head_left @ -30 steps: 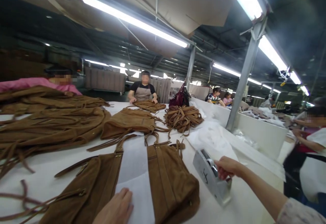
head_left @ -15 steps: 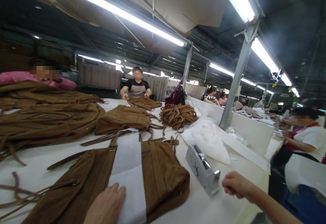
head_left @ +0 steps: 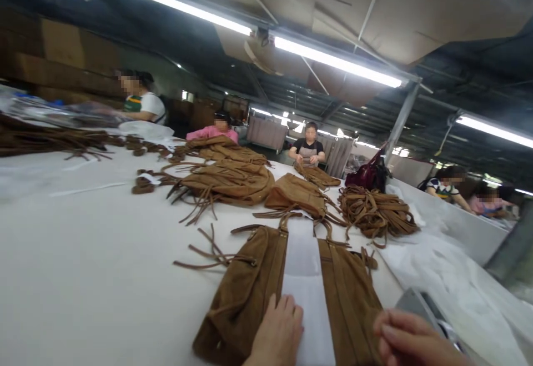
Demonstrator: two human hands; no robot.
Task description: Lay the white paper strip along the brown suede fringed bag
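At the near edge of the worktop (head_left: pixel 83 277), the brown suede bag (head_left: pixel 245 294) is lying flat with a white paper sheet (head_left: pixel 306 277) across its middle. The left hand (head_left: pixel 277 335) is pressing flat, fingers together, where the bag meets the sheet. The right hand (head_left: pixel 410 341), partly cut off, is curling loosely over the bag's right side; what it is pinching cannot be made out. A grey tape dispenser (head_left: pixel 425 310) is half hidden behind it.
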